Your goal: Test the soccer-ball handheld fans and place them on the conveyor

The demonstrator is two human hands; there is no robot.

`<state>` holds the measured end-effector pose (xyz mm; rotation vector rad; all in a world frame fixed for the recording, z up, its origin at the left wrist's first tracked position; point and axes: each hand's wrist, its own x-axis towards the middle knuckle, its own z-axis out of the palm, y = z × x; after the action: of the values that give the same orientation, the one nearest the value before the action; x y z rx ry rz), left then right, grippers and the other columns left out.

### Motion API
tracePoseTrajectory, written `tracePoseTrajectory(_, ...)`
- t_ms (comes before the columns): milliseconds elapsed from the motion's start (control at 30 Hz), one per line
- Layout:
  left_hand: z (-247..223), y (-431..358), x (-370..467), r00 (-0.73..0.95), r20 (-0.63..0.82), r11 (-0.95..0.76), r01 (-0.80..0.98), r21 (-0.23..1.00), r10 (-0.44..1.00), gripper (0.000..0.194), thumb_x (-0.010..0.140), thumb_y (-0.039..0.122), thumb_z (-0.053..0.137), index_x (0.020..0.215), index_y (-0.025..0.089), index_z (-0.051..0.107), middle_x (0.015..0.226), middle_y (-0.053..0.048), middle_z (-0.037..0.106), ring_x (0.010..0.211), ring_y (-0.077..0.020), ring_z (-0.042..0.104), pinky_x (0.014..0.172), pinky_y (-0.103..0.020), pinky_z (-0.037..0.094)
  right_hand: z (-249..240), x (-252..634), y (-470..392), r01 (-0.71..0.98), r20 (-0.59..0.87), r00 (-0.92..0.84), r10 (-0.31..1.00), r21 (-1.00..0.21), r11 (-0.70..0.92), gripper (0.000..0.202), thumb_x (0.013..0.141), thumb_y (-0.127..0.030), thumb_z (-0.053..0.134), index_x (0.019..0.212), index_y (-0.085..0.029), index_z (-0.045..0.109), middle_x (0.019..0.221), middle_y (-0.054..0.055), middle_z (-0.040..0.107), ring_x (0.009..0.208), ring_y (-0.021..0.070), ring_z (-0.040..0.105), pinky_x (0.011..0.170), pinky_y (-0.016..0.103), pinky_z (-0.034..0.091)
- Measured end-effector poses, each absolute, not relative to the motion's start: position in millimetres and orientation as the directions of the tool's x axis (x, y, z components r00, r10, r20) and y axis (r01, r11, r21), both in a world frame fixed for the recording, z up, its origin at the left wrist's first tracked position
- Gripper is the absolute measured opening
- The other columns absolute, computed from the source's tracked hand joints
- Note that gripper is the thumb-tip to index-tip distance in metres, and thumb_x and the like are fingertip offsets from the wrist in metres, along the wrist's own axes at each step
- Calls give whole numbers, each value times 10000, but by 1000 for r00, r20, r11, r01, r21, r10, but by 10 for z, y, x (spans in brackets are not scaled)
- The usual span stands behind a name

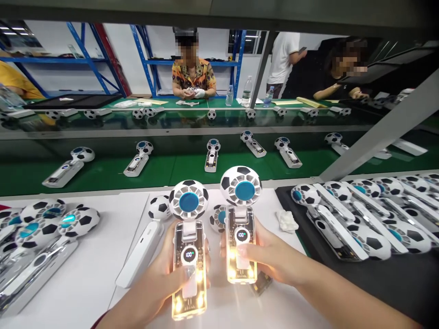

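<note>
My left hand (169, 269) is closed around a handheld fan (189, 237) with a football-patterned head and a transparent body. Its round display reads 100, and yellow lights glow at the bottom. My thumb lies on the front, below the display. A matching handheld fan (241, 224) is in my right hand (270, 251), slightly higher, also lit and showing 100. That thumb rests just under its display. Beneath and between my hands, another fan (216, 218) lies on the white work surface, partly hidden. A white-backed fan (142, 249) lies beside my left wrist.
Several fans (41, 242) are piled at left. Rows of fans (373, 242) fill a black tray at right, near a crumpled white tissue (287, 221). Ahead, a green conveyor belt (181, 164) carries spaced fans. A grey slanted post (380, 128) stands at right. Co-workers sit beyond.
</note>
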<state>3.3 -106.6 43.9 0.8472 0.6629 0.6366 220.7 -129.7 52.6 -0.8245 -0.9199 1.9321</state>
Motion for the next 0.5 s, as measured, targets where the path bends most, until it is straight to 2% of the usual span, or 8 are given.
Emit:
tracePoseTrajectory(300, 478, -1080, 30, 646, -257, 532, -272, 802, 718, 760, 706, 351, 699, 1284, 365, 205, 1037, -64, 486, 804, -199, 532, 654, -345, 476, 525, 2187, -1298, -397, -208, -435, 876, -829, -394, 459, 737, -297, 694, 1060, -191, 385, 959, 38, 555, 827, 135, 557, 684, 268, 437)
tracePoseTrajectory(500, 452, -1065, 12, 629, -266, 519, -258, 815, 730, 692, 695, 349, 712, 1236, 326, 281, 1081, -85, 466, 818, -215, 541, 669, -367, 487, 505, 2182, -1299, -431, -193, -444, 875, -811, -397, 483, 764, -267, 675, 1105, -202, 340, 945, 39, 569, 813, 132, 573, 663, 259, 442)
